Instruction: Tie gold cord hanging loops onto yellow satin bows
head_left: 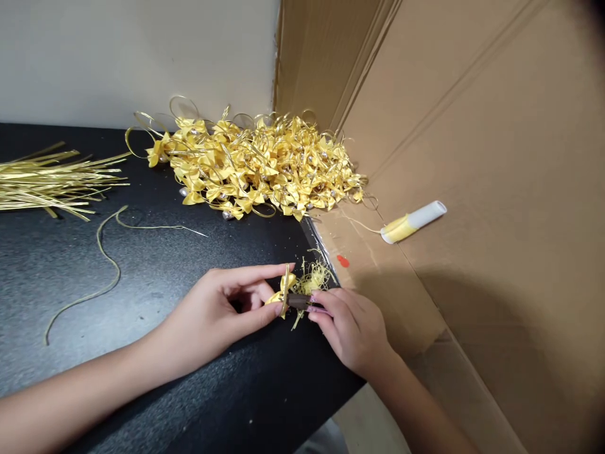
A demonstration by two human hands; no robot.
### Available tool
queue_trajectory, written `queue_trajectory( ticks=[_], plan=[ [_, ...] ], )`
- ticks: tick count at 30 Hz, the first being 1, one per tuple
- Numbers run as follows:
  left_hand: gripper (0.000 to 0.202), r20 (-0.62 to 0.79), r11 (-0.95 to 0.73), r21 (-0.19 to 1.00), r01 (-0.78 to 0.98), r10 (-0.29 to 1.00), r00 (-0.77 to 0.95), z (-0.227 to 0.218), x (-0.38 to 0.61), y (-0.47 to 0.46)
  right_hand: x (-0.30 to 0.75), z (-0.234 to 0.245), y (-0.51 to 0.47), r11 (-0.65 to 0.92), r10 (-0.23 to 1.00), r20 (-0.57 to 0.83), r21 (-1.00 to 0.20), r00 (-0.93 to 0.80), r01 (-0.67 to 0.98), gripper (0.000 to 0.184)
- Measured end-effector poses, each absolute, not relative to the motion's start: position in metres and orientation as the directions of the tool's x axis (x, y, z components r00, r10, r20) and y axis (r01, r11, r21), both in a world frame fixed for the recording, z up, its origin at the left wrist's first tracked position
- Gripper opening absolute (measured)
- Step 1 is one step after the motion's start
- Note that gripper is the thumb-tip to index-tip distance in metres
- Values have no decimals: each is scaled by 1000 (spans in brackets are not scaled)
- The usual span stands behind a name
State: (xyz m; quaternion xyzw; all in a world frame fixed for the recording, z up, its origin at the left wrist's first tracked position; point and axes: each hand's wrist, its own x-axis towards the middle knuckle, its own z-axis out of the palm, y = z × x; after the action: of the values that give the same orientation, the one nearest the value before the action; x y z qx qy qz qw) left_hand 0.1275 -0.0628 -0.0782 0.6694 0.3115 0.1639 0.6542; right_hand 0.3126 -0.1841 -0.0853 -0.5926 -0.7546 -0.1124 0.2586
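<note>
Head view: big heap of yellow bows (265, 167) w/ gold loops & small beads at back of black tabletop (203, 403), prob. the done ones; exact no. can't be told. Single bow (273, 298) is in hand, gold strip showing on it, so looks nearly done. Loose gold strips (61, 183) at L, apart from the heap, prob. = more left to do; threaded needle (195, 232) lies nearby, untouched. L hand (239, 299): thumb & index fingers clamped on the single bow, held betw. their tips. R hand (352, 325): fingers closed on small dark-tipped tool (299, 301), pointing at bow; contact can't be told. Thread scraps (316, 275) just beyond.
</note>
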Motion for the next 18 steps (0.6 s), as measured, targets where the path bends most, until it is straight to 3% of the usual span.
queue_trajectory(
  ticks=[18],
  plan=[
    [49,-180,-13,971,237,613,769,-79,133,-63,316,-93,-187,248,856,500,-179,-129,952,10]
  ],
)
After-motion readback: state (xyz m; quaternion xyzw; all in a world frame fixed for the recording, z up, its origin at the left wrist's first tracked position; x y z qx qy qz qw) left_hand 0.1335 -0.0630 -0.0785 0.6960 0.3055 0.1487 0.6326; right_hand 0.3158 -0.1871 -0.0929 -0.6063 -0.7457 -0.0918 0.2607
